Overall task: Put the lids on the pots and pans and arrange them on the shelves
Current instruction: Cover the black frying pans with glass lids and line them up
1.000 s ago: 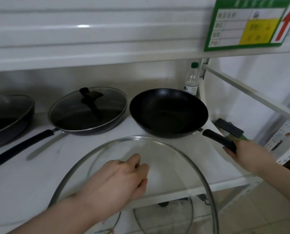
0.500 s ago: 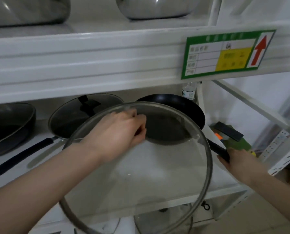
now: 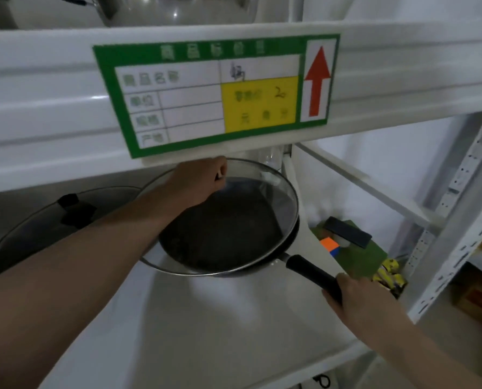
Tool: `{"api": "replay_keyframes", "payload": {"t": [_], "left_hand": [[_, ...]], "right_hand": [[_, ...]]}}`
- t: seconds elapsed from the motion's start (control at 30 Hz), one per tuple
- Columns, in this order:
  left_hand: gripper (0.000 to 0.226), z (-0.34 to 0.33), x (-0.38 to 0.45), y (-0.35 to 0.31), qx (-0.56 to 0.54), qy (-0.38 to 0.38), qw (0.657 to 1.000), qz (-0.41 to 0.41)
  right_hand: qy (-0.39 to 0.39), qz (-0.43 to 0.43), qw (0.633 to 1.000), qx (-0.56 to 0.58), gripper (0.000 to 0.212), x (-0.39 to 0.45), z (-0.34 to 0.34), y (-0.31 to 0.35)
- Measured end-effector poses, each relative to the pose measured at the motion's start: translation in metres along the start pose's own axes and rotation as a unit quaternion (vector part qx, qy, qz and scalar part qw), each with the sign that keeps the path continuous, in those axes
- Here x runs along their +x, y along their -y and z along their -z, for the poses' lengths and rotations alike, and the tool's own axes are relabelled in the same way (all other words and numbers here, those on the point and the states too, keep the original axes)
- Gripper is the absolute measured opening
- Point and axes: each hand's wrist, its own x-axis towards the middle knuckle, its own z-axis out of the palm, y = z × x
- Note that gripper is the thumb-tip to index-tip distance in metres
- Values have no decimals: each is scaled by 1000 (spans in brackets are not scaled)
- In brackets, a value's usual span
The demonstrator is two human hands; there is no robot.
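Landmark for all positions: the black pan [image 3: 228,234] standing on the white shelf [image 3: 220,327].

Nearest the camera, the right hand [image 3: 357,299] is closed round the outer end of the pan's black handle [image 3: 312,273], which runs from the pan's near-right rim toward the person. The grip looks firm and appears to be steadying the pan.

Over the pan, the left hand [image 3: 197,179] is clenched at the top of the glass lid [image 3: 273,192]; the knob itself is hidden inside the fist. The lid hangs tilted: its right edge lies close to the pan's right rim, while its near-left edge overhangs the pan's left side above the shelf. It is judged not yet seated.

Left of the pan stands a second pan already wearing its own lid [image 3: 65,217].

Directly above the pan's far rim, the green label [image 3: 214,94] hangs from the front of the upper shelf, just over the left knuckles.

Right of the pan, past the shelf end, a dark flat object [image 3: 349,231] lies on a green box [image 3: 360,256].

Risks noted:
- Lid off-centre; released now, it would likely slide off the left rim and strike the shelf or the neighbouring lid.
- Little room overhead; lifting to recentre could knock knuckles or glass against the label or the shelf edge.
- Pressing the lid down unevenly could tip the pan about its handle.
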Motion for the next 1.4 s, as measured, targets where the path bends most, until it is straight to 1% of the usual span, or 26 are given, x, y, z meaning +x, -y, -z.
{"api": "replay_keyframes", "payload": {"t": [0.17, 0.27, 0.33, 0.43, 0.53, 0.63, 0.7, 1.07, 1.23, 1.4], "left_hand": [[15, -31, 24, 7, 30, 48, 998, 5], [15, -46, 30, 8, 29, 59, 998, 3], [14, -56, 35, 9, 28, 61, 998, 1], [14, -66, 40, 6, 25, 62, 998, -1], [15, -74, 43, 2, 31, 61, 998, -12], [13, -81, 43, 2, 36, 56, 998, -21], [12, -85, 43, 4, 32, 50, 998, -24], [12, -89, 39, 4, 27, 37, 999, -29], [12, -90, 36, 4, 25, 47, 998, -22], [15, -90, 34, 5, 54, 47, 997, -16]], "right_hand": [[0, -13, 1000, 9, 40, -4, -1, 3], [1, -16, 1000, 18, 36, -5, -3, 3], [5, -21, 1000, 16, 34, -7, -4, 3], [6, -26, 1000, 4, 42, -8, -3, 5], [5, -26, 1000, -1, 42, -7, -2, 5], [-5, -18, 1000, -2, 32, -6, -3, 3], [-17, -19, 1000, -13, 28, -6, -4, 3], [-25, -6, 1000, -15, 26, -4, 0, 4], [-28, -5, 999, -21, 26, -4, 2, 5], [-28, 0, 999, -31, 26, -2, 2, 5]]}}
